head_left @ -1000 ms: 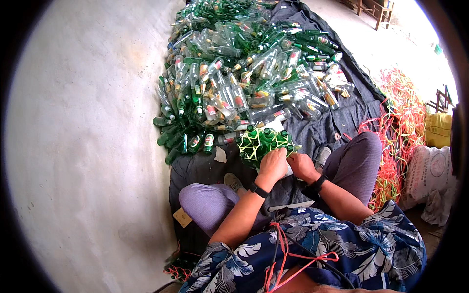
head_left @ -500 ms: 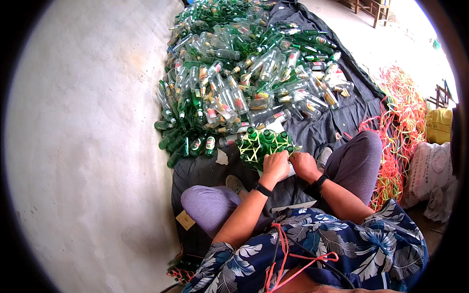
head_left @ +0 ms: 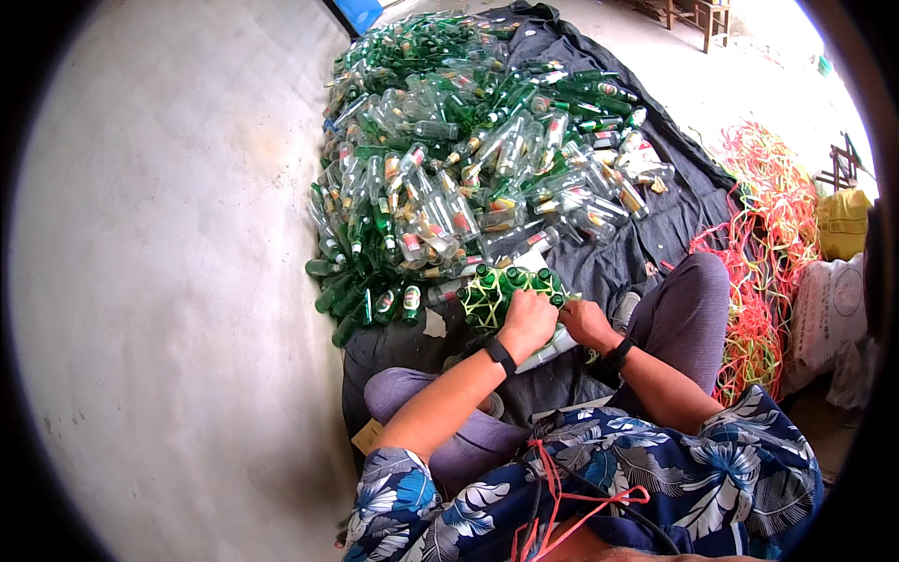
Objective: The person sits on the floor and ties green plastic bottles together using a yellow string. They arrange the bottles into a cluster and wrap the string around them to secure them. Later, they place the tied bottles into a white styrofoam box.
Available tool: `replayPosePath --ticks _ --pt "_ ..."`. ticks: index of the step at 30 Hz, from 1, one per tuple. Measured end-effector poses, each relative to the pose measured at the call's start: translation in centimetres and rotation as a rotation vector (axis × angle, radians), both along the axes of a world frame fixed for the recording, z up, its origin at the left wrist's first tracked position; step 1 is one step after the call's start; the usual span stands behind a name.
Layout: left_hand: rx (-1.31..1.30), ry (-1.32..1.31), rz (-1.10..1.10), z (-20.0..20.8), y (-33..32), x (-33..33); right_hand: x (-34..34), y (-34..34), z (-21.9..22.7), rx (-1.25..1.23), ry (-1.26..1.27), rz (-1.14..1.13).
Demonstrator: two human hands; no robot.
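A bundle of upright green glass bottles (head_left: 482, 304) stands before my crossed legs, laced together with pale yellow strap (head_left: 479, 317). Over its near edge, my left hand (head_left: 530, 320) is closed in a fist, hiding part of the bundle. Just right of it, my right hand (head_left: 587, 324) is closed too, at the bundle's right corner. The strap leads in under the fingers of both hands; the pinched lengths are mostly hidden. Something pale and shiny (head_left: 548, 348) lies below the hands; its kind is unclear.
A large heap of loose green and clear bottles (head_left: 449, 178) covers the dark sheet (head_left: 688, 159) ahead. A tangle of pink and yellow strapping (head_left: 763, 215) lies at the right, beside a yellow sack (head_left: 843, 225) and a white sack (head_left: 829, 309). A pale wall (head_left: 169, 281) bounds the left.
My left fist has shifted onto the bundle's near edge, and my left elbow has swung outward to the left. The right hand stays near the corner. The view has tilted slightly upward.
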State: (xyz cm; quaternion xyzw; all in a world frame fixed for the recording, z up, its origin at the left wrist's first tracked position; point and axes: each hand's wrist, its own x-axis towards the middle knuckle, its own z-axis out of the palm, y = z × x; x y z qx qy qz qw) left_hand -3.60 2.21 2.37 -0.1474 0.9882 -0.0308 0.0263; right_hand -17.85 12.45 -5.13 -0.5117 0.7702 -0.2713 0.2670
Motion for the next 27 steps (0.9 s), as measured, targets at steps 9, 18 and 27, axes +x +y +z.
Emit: replayPosePath --ticks 9,18,27 --pt "0.067 0.021 -0.064 -0.3 -1.3 -0.2 -2.4 0.7 -3.0 -0.134 -0.010 0.170" --pt "0.227 -0.034 0.028 1.1 -2.4 0.5 -2.4 0.3 -1.0 -0.095 0.070 0.369" --pt "0.222 0.048 0.023 1.3 -3.9 1.7 -2.7 0.1 0.8 -0.032 -0.046 0.375"
